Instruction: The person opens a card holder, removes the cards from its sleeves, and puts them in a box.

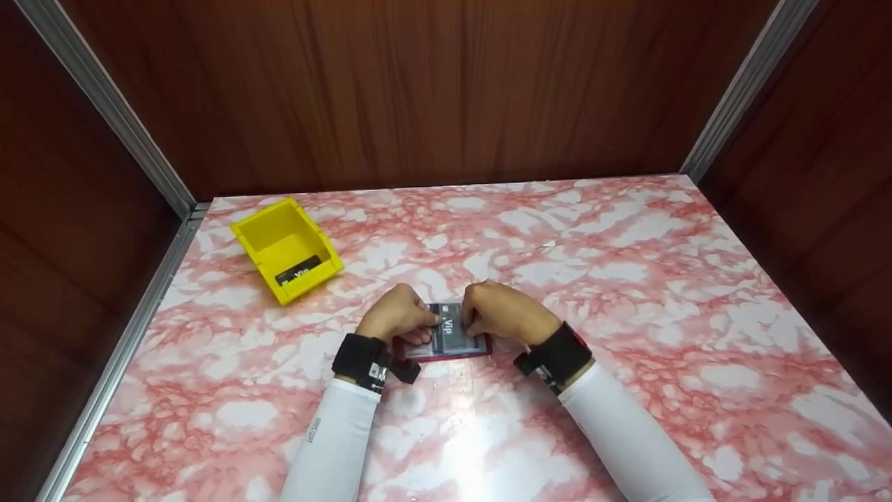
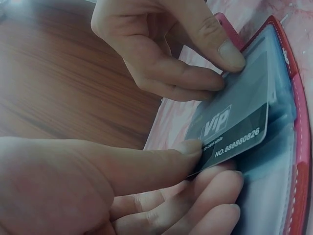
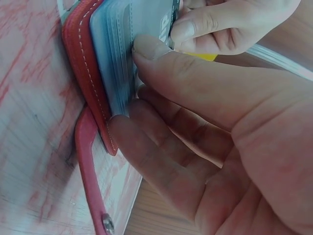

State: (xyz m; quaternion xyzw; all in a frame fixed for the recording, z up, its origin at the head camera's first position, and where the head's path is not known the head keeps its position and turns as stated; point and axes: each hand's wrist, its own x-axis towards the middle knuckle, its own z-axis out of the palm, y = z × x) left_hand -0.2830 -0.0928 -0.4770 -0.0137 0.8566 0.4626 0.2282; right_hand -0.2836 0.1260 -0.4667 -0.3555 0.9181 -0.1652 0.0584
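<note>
Card (image 2: 230, 129) pinched by left hand (image 1: 403, 317), partly inside clear sleeve (image 2: 255, 66); sleeve edge pinched by right hand's (image 1: 512, 310) fingers. Red card holder (image 1: 456, 358) just below head-frame centre. Yellow bin (image 1: 275, 233) seen upper left.

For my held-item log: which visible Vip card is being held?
The Vip card pinched by the left hand, at the red card holder; the other visible card lies in the yellow bin.

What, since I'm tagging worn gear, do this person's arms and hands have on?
White sleeves, the left one bearing small dark lettering, and black wristbands with small black attachments. The left hand and right hand are bare, without gloves.
</note>
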